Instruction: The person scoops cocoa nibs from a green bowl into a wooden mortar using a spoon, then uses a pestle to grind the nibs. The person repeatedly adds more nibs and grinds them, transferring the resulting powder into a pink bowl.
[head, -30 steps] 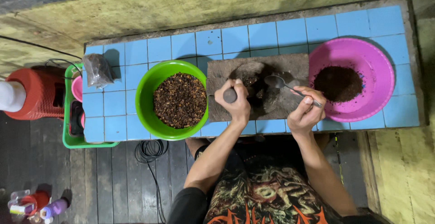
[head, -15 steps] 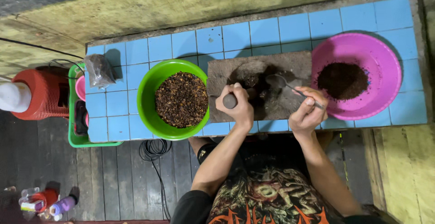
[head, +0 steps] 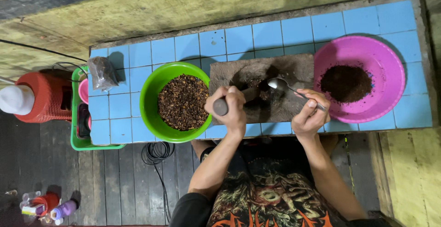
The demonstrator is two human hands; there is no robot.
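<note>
Well, lots crowding the blue tiled counter (head: 239, 39). Green bowl (head: 149, 105) of coarse brown bits sits at centre-left of the frame, its rim just beside the stone slab (head: 298, 66) at centre. Pink basin (head: 390, 71) w/ a dark ground heap sits at right, touching the slab's right edge. Clear bag (head: 102, 72) of dark stuff stands at the counter's upper-left corner. Left of the counter: green crate (head: 76, 137), then a red wicker-look container (head: 43, 98) w/ a white cap. Black cable (head: 158, 156) coils on the plank floor below the bowl; small bottles at lower left, too small to tell apart. Nothing blocks the slab but the 2 hands themselves.

Vs. 1 s ago: the spoon (head: 279, 84) bowl now lies further toward the slab's middle, its empty face up, and the left fist has shifted a bit lower-left; bowls and slab stay put.

Left hand (head: 229, 107) is a closed fist clamped round the grey pestle (head: 220, 106), butt end poking out toward the viewer, head hidden in the dark mash on the slab. Right hand (head: 310, 114) pinches the spoon handle between thumb and fingers, wrist bent, spoon reaching up-left onto the slab. Hands sit near each other, not touching; both forearms come up from the bottom of the frame.
</note>
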